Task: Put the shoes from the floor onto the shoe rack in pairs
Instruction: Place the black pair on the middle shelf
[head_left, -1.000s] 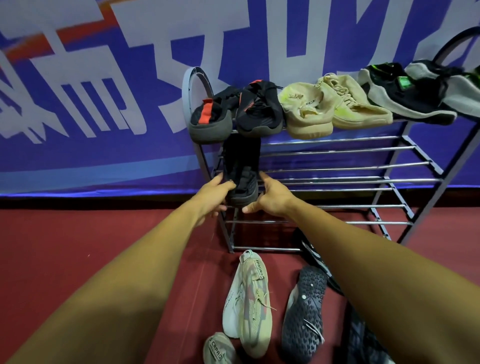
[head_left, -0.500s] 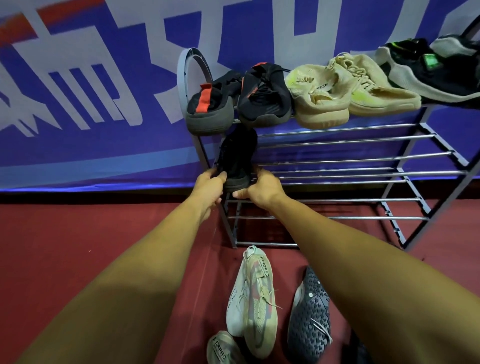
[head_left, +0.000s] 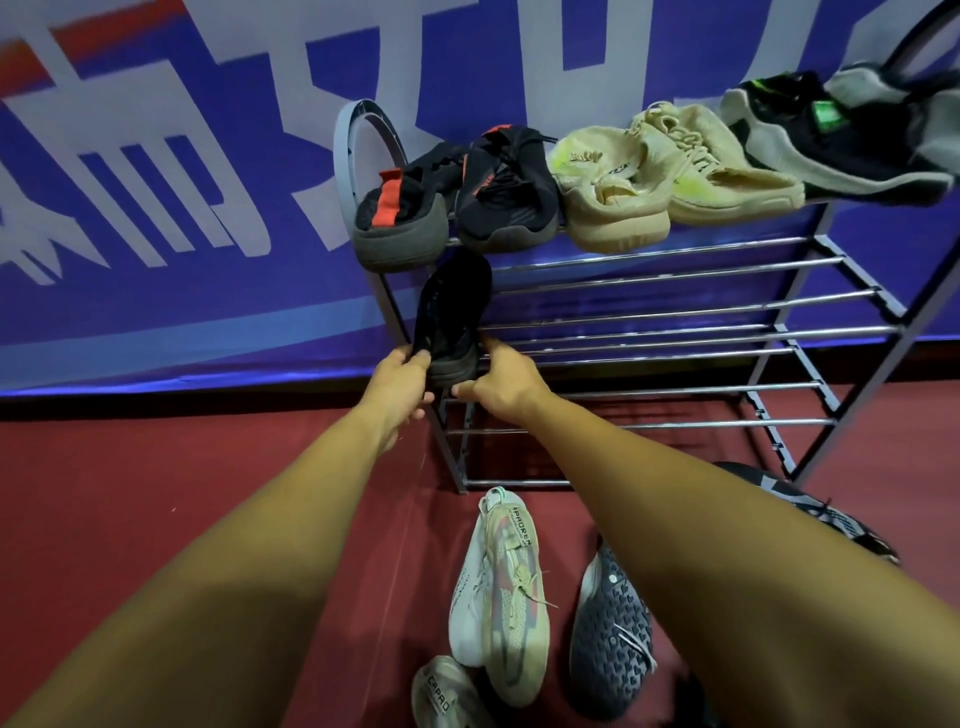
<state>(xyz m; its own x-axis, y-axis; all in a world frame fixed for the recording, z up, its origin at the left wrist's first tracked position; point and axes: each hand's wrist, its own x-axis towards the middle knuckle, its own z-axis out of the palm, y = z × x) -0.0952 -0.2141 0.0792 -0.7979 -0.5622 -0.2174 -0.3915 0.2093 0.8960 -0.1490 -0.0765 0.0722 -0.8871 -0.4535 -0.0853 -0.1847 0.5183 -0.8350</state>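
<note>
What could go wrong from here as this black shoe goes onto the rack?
1. The black shoe, held by the left hand and right hand, is tilted toe-up at the spaced rails; released like this, it might slip between them or tip off.
2. The black-and-red shoe overhangs the top shelf's front edge right above; lifting the held shoe could knock it down.

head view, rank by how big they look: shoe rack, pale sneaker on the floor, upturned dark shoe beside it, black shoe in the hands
1. shoe rack
2. pale sneaker
3. upturned dark shoe, only slightly smaller
4. black shoe
The two on the floor lie nearer the camera, so true sizes are unsure.
</note>
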